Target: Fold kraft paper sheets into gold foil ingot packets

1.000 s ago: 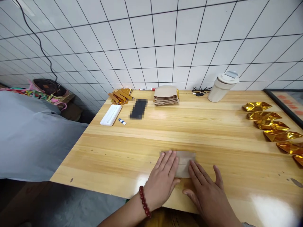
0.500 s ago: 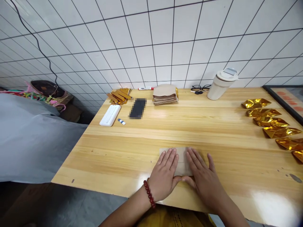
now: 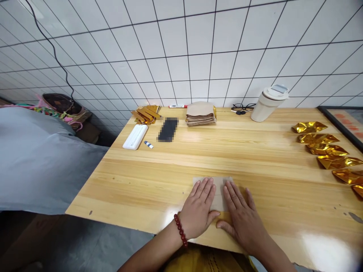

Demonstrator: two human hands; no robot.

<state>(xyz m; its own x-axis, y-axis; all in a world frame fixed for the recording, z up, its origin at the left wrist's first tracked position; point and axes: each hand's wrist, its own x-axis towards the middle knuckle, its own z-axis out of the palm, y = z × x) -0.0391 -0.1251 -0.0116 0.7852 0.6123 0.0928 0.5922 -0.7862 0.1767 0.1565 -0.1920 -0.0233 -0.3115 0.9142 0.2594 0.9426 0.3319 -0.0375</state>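
A brown paper sheet (image 3: 219,194) lies flat on the wooden table near its front edge, with a faint crease line across it. My left hand (image 3: 198,207), with a red bead bracelet (image 3: 180,230) at the wrist, rests flat over the paper's left part, fingers stretched out. On the paper's right part lies my right hand (image 3: 242,215), also flat, its thumb apart from the fingers. Both hands hide portions of the sheet. Farther back on the table stands a stack of brown paper (image 3: 200,114), with a bit of gold foil showing at its right side.
Along the back are gold strips (image 3: 146,114), a marker (image 3: 178,106), glasses (image 3: 244,107) and a white tumbler (image 3: 269,104). A power bank (image 3: 135,136), a small blue-white item (image 3: 148,144) and a blurred dark phone-like object (image 3: 168,129) lie left. Several gold foil pieces (image 3: 331,149) line the right.
My right hand has shifted slightly down, and its thumb has parted from the left thumb, uncovering the paper's upper right corner. The whole view has shifted slightly.
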